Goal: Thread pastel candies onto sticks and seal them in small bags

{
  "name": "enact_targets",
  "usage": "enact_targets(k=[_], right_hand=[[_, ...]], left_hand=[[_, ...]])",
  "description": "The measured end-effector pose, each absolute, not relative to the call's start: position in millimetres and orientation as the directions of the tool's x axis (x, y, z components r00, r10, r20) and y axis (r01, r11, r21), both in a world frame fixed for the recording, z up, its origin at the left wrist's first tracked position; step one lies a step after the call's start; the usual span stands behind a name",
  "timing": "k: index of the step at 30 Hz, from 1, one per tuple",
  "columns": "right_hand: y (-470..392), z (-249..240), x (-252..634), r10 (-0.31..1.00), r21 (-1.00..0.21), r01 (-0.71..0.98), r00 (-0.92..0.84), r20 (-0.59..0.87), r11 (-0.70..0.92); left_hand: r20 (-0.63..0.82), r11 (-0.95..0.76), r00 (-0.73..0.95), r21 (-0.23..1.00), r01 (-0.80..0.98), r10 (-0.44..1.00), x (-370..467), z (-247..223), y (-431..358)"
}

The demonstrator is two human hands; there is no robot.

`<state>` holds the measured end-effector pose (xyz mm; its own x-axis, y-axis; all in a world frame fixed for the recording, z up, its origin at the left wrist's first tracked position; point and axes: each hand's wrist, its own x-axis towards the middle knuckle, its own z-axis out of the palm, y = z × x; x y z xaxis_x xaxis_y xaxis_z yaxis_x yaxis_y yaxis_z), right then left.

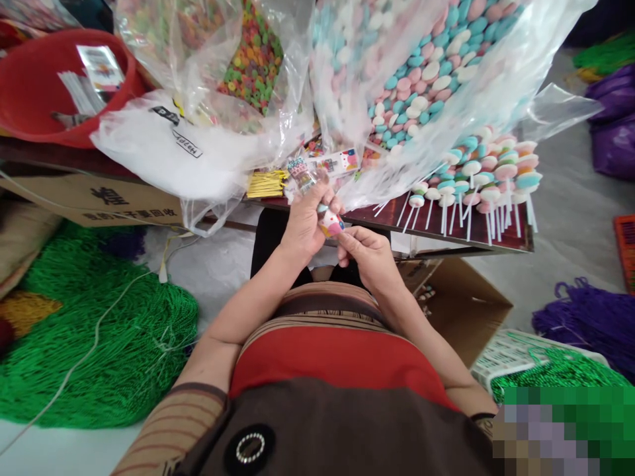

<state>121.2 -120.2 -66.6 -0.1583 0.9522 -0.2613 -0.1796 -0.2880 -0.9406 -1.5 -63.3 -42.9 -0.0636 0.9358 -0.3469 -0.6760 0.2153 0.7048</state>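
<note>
Close to the table's front edge, my left hand [308, 221] is closed around a small printed plastic candy bag [331, 223] with something pale inside. My right hand [364, 251] pinches the lower end of that bag between thumb and fingers. Just beyond, several more printed bags [342, 162] lie on the table. Left of them sits a bundle of yellow twist ties [266, 184]. To the right, many candy skewers [471, 173] in pink, white and blue lie piled, their white sticks pointing toward me.
Large clear bags hold pastel candies [421, 79] and ring-shaped candies [255, 59]. A red basin [44, 86] stands at the left. Below are an open cardboard box [461, 311], green bead strings [99, 330] and a white basket [510, 350]. A pale cord [94, 337] crosses the left side.
</note>
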Motion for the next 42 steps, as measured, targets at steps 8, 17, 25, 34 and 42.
enact_targets(k=[8,17,25,34,42], right_hand=[[-118,-82,119,0.997,-0.985,0.15,0.008,-0.081,-0.081],[-110,-93,128,0.934,-0.698,0.653,-0.042,0.355,0.295],[-102,-95,127,0.849,-0.601,0.691,-0.035,0.527,0.401],[-99,-101,129,0.923,-0.675,0.683,0.003,0.385,0.279],[-112,-77,132,0.952,-0.969,0.002,-0.183,-0.244,-0.247]], left_hand=[[-0.323,0.262,0.022,0.722,-0.64,0.946,5,-51,-71],[-0.379,0.273,0.026,0.617,-0.738,0.925,21,-55,-73],[-0.407,0.282,0.012,0.611,-0.74,0.913,20,-58,-70],[-0.453,0.263,-0.044,0.591,-0.763,0.891,24,-63,-71],[-0.335,0.275,0.041,0.69,-0.67,0.941,12,-60,-67]])
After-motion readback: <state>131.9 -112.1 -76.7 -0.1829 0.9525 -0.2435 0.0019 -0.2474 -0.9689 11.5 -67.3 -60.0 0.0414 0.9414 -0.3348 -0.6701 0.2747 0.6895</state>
